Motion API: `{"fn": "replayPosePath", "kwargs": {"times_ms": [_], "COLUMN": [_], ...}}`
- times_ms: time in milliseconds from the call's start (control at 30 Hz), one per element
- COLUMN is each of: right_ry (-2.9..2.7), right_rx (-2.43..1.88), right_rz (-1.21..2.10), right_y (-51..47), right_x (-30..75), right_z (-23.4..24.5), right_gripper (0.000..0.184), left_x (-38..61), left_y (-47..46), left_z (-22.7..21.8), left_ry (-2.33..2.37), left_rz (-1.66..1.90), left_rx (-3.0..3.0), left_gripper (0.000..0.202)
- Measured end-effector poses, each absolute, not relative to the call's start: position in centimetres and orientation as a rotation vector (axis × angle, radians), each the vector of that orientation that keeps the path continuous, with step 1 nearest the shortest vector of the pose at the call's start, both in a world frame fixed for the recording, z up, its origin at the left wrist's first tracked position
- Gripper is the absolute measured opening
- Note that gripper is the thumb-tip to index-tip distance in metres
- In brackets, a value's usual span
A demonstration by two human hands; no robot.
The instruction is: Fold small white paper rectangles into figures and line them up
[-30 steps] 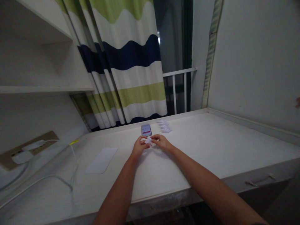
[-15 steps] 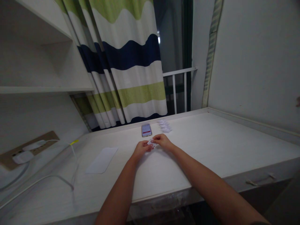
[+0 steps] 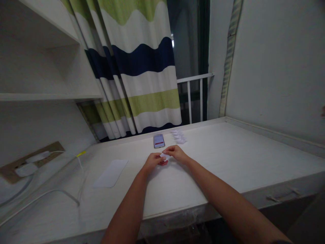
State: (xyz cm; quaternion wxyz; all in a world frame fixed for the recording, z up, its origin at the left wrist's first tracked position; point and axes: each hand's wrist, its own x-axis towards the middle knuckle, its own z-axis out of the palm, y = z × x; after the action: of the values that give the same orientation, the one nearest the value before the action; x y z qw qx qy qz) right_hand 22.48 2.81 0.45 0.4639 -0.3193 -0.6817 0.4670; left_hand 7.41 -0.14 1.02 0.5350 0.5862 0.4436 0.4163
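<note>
A small piece of folded white paper [image 3: 165, 156] is held between my two hands, just above the desk. My left hand [image 3: 153, 160] pinches its left side between thumb and fingers. On the upper right, the fingertips of my right hand [image 3: 177, 153] close on the same paper. Its exact folds are too small to make out, and fingers cover part of it. Behind the hands lies a phone [image 3: 159, 141] with a lit screen. Several small folded white paper pieces [image 3: 178, 136] sit in a row to the right of the phone.
Flat white sheets of paper [image 3: 111, 173] lie on the white desk [image 3: 236, 152] at left. White cables [image 3: 58, 191] run from a power strip [image 3: 33, 162] along the left wall. A shelf [image 3: 50, 97] overhangs that side. A striped curtain [image 3: 152, 101] hangs behind the desk.
The paper has turned slightly in my fingers, and my left fingers have shifted a little beneath it. Both hands stay in nearly the same place.
</note>
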Motion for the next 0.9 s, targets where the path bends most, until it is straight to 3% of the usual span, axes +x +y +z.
{"fn": "replayPosePath", "kwargs": {"times_ms": [633,900], "right_ry": [-1.600,-1.678], "right_rx": [-0.761,-0.880], "right_rz": [1.210,1.107], "right_y": [3.32,3.77], "right_x": [22.26,22.37], "right_z": [0.23,-0.37], "right_gripper": [0.029,0.019], "left_x": [7.48,7.45], "left_y": [0.09,0.35], "left_z": [0.70,0.40], "left_ry": [1.056,1.136], "left_rz": [1.063,1.128], "left_rx": [1.427,1.488], "left_gripper": [0.038,0.039]}}
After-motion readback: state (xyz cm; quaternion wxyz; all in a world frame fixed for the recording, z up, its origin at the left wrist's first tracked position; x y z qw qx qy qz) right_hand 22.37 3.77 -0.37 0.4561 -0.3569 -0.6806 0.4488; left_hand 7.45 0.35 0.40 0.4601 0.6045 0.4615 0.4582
